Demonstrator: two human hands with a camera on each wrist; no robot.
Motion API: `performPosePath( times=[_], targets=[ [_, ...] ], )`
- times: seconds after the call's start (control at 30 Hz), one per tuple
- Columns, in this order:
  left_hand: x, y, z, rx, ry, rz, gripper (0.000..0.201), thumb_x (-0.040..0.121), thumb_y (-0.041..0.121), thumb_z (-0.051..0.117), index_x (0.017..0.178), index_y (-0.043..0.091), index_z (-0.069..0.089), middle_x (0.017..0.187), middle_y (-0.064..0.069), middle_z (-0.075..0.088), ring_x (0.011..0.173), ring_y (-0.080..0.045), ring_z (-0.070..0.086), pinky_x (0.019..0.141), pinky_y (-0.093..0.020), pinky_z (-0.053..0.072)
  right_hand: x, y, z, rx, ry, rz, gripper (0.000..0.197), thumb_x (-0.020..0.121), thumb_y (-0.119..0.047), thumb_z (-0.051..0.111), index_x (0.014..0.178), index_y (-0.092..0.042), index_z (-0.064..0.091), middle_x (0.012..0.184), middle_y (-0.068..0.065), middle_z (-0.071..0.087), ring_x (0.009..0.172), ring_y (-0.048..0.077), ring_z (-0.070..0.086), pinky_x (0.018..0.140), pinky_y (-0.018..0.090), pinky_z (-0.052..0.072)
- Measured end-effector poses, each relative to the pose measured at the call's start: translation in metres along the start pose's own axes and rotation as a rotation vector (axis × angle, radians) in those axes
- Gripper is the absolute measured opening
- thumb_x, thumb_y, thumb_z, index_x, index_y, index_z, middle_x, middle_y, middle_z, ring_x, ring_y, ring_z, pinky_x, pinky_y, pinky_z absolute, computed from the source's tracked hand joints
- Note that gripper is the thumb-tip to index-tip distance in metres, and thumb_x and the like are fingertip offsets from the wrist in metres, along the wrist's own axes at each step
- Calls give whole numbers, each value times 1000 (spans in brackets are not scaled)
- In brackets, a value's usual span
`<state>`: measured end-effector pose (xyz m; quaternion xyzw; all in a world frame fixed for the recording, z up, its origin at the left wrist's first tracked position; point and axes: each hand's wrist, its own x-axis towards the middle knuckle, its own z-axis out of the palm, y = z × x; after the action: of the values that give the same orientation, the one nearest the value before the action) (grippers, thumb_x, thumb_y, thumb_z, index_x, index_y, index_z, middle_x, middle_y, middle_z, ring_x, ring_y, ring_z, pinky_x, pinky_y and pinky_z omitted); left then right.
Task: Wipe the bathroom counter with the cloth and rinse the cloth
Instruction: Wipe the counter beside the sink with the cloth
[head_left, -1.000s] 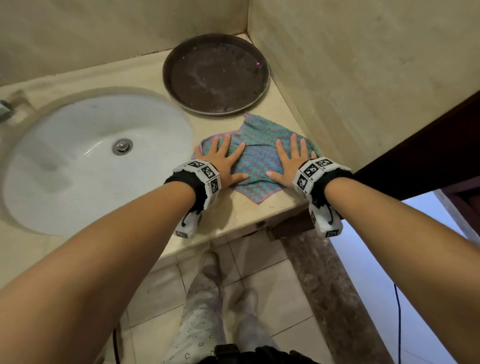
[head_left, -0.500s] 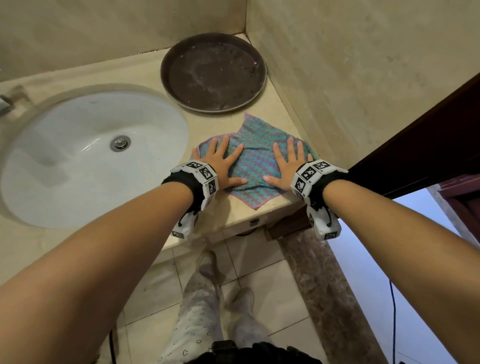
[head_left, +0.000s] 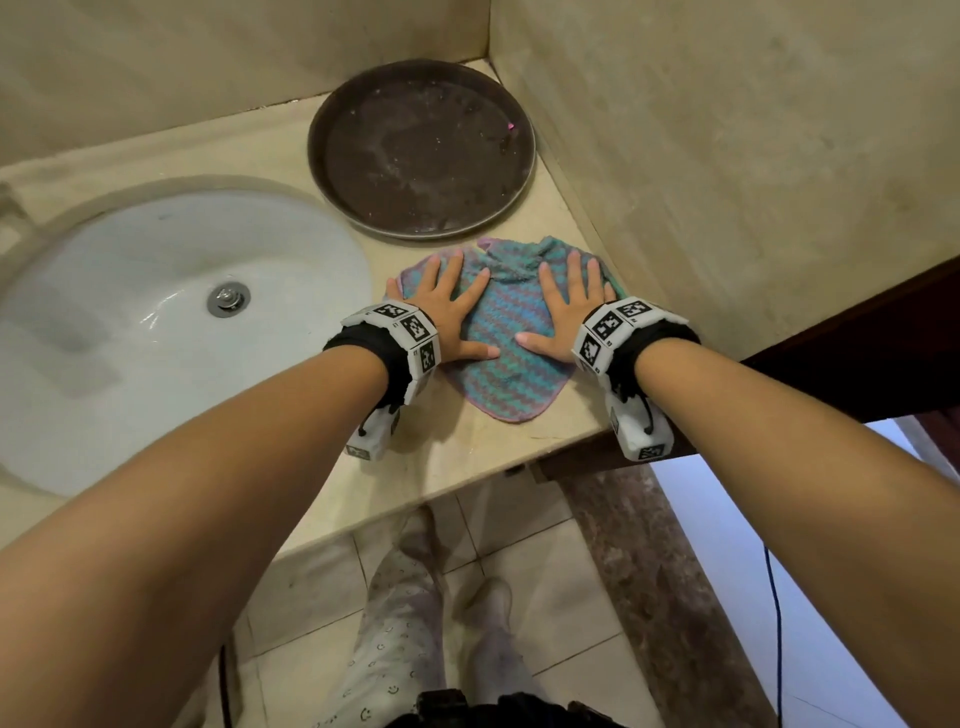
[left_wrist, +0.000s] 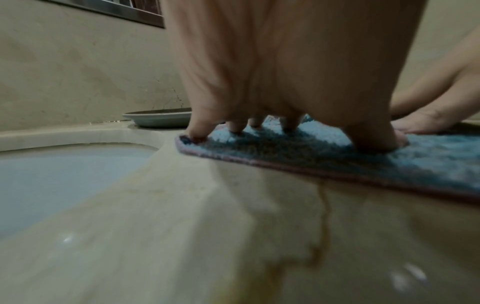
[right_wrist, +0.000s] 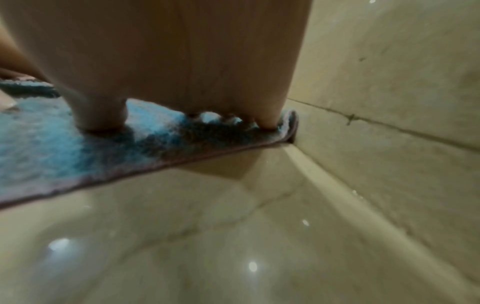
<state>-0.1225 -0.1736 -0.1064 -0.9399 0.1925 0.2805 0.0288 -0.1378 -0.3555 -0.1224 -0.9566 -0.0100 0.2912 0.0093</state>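
Head view shows the left hand (head_left: 451, 310) and the right hand (head_left: 566, 313) lying flat with fingers spread on the cloth (head_left: 506, 364); they press it and do not grasp it. The cloth lies on the counter (head_left: 467, 452) between the sink (head_left: 156, 332) and the side wall (head_left: 727, 156), just in front of the dark round tray (head_left: 421, 150). Its far edge looks bunched. I think a further push forward could drive the cloth against the tray and shift it. The right edge touches the wall, so the corner there may remain unwiped if the cloth folds up.
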Motion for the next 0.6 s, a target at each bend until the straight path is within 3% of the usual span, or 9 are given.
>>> performPosePath(
  times=[0.27, 0.6],
  targets=[
    [9, -5, -7, 13, -15, 12, 98, 77, 75, 39, 146, 35, -16, 156, -3, -24, 146, -29, -14, 111, -66, 8, 16, -5, -7, -4, 22, 16, 98, 81, -73, 36, 148, -25, -17, 155, 13, -27, 144, 34, -21, 118, 47, -3],
    [-16, -9, 9, 1, 11, 3, 92, 81, 71, 37, 148, 32, -13, 158, -4, -19, 147, -28, -11, 113, -63, 7, -6, -12, -1, -30, -6, 35, 96, 84, -71, 34, 148, -23, -19, 154, 13, -28, 144, 35, -19, 117, 51, -3]
  ],
)
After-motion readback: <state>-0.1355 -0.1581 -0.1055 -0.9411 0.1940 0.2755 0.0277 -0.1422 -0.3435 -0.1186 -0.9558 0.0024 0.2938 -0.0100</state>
